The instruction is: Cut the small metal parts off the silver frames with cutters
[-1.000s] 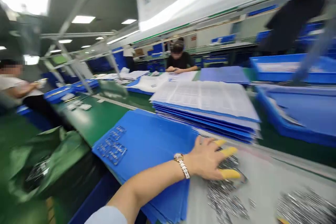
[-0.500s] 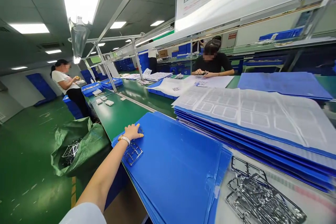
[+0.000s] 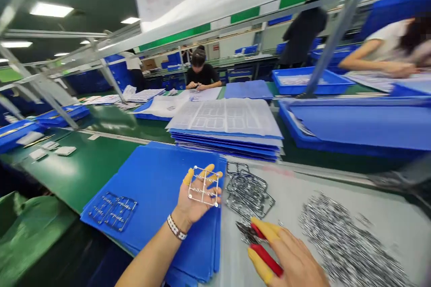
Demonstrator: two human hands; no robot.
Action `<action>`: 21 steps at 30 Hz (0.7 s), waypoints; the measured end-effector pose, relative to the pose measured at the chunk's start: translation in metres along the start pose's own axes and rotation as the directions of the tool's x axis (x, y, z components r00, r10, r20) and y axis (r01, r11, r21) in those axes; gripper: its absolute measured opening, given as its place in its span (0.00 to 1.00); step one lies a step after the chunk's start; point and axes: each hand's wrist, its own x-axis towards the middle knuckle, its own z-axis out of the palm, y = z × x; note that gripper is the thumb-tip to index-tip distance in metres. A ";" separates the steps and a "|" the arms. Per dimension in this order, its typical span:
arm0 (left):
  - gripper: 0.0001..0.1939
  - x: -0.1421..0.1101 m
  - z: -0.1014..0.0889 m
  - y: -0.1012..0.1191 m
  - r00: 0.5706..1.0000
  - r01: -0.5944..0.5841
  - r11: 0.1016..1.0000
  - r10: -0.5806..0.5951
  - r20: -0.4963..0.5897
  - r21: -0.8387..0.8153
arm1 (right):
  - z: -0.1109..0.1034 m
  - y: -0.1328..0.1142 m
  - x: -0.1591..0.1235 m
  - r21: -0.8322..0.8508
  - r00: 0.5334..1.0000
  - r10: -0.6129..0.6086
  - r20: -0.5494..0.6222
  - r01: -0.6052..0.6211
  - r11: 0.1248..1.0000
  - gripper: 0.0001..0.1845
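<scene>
My left hand, palm up with yellow covers on several fingertips, holds a small silver plastic sprue frame with little parts across its middle. The frame lies over the fingers, above the blue sheets. In my right hand, yellow covers on thumb and finger, is a pair of red-handled nippers. Their dark jaws point up and left toward a tangled pile of silver sprue frames. Two more frames lie on the left part of the blue sheets.
A large heap of small silver parts covers the right of the pale work surface. Behind stands a stack of blue and white sheets, beside a blue tray. A metal post rises on the right. Co-workers sit across the bench.
My left hand has left the sheets' far left, where two frames now lie, and holds another frame near the pile. My right hand with nippers has come into view; the view turned right.
</scene>
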 end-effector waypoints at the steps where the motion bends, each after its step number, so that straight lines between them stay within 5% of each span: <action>1: 0.30 0.004 0.009 -0.017 0.997 0.071 0.996 -0.069 0.036 -0.061 | -0.005 -0.007 0.006 -0.036 1.000 -0.006 0.001 0.006 0.999 0.21; 8: 0.31 0.018 0.031 -0.073 0.968 0.242 0.964 -0.233 0.089 -0.113 | -0.016 -0.025 0.022 -0.187 0.998 0.030 -0.057 -0.040 0.982 0.20; 21: 0.31 0.015 0.008 -0.084 0.975 0.222 0.975 -0.222 -0.018 0.022 | -0.014 -0.031 0.032 -0.298 0.999 0.043 0.015 -0.037 0.954 0.20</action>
